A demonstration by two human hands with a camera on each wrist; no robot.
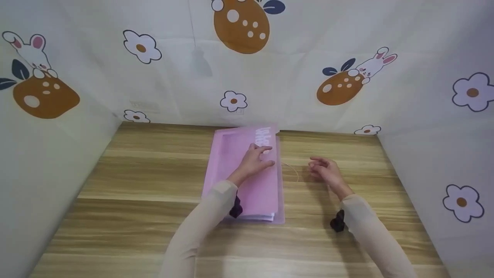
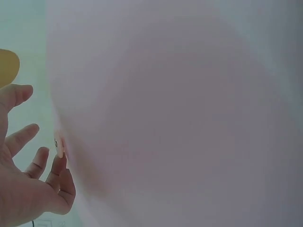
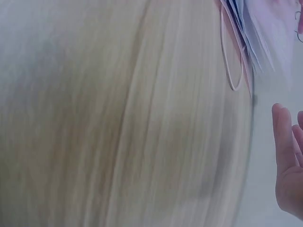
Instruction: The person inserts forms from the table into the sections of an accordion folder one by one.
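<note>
A pink plastic file folder [image 1: 262, 193] with white lettering on its cover lies closed on the wooden table, pale sheets showing at its near edge. Over the cover's right half is my left hand [image 1: 252, 162], its fingers spread and nothing between them. In the left wrist view that hand [image 2: 28, 184] has its lowest fingers against or very near the pink cover; contact is hard to tell. A thin elastic cord [image 1: 296, 173] loops out from the folder's right side. Farther right, my right hand [image 1: 328, 172] hovers with loosely bent fingers, holding nothing, apart from the cord.
The wood-grain tabletop [image 1: 146, 173] extends on both sides of the folder. A pale curtain [image 1: 173, 77] printed with rabbits and flowers encloses the table at the back and sides. Dark wrist devices sit under both sleeves.
</note>
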